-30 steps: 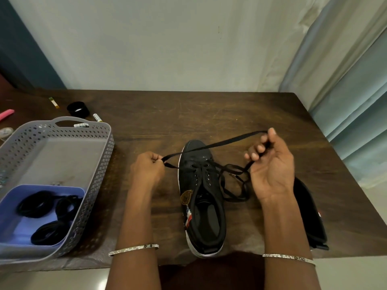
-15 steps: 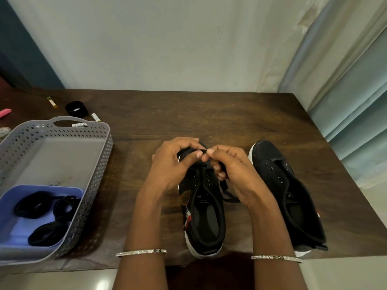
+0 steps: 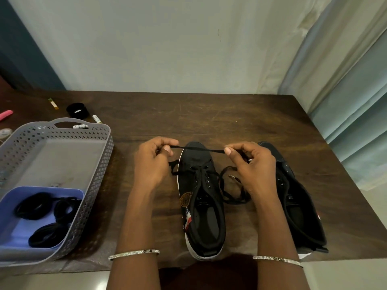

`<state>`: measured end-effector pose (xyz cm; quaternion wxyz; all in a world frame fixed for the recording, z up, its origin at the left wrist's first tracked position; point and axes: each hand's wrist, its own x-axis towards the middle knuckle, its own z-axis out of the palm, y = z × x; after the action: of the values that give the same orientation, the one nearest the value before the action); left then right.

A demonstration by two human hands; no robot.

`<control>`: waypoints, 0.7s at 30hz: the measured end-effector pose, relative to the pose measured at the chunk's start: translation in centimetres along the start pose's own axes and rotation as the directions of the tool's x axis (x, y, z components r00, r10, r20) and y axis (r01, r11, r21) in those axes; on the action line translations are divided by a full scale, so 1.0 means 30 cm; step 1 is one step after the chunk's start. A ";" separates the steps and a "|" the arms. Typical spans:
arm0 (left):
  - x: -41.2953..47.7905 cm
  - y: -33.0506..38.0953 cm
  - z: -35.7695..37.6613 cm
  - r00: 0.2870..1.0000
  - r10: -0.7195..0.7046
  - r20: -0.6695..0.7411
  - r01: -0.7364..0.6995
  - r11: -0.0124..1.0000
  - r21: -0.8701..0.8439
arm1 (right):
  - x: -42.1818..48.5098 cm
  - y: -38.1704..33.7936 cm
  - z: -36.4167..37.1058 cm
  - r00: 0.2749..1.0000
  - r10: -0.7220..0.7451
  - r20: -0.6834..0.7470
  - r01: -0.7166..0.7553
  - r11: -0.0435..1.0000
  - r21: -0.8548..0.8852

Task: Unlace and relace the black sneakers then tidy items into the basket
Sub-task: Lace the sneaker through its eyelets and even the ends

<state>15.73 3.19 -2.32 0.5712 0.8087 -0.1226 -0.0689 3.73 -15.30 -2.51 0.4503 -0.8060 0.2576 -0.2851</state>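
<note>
Both grips are clamped on one black lace (image 3: 201, 149): my left hand (image 3: 154, 164) and right hand (image 3: 253, 166) pinch it taut over the toe of the sneaker (image 3: 201, 201) on the tabletop (image 3: 230, 118). Soft, light, maybe slippery, it is best pinched near its stiff tips; which eyelets it passes through is unclear.

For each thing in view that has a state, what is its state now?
shoelace, pulled taut between both hands above the toe.
left hand, pinches the shoelace.
right hand, pinches the shoelace.
middle sneaker, upright, lace through front eyelets only.
right sneaker, upright, visible eyelets empty.
basket, upright, holds a blue tray.
blue tray, holds black coils.
</note>
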 end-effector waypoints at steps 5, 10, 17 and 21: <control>0.014 -0.030 -0.029 0.983 -0.072 -0.171 0.066 0.997 -0.037 | 0.004 0.015 -0.023 0.996 -0.004 -0.094 0.006 1.000 0.017; 0.018 -0.027 -0.032 0.970 -0.173 -0.171 0.139 0.971 -0.195 | -0.001 -0.001 -0.021 0.991 0.007 -0.131 -0.006 1.000 0.005; 0.006 0.004 -0.050 0.951 -0.269 -0.153 0.214 0.929 -0.302 | 0.004 0.015 -0.039 0.961 0.091 -0.262 -0.082 0.996 0.043; -0.009 0.033 -0.057 0.974 -0.222 -0.048 0.205 0.949 -0.238 | 0.002 0.019 -0.034 0.972 0.165 -0.168 -0.160 0.986 0.042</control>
<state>15.78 4.49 -0.82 0.6548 0.7471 -0.0043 -0.1142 2.96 -16.20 -2.55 0.4600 -0.7483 0.3562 -0.3188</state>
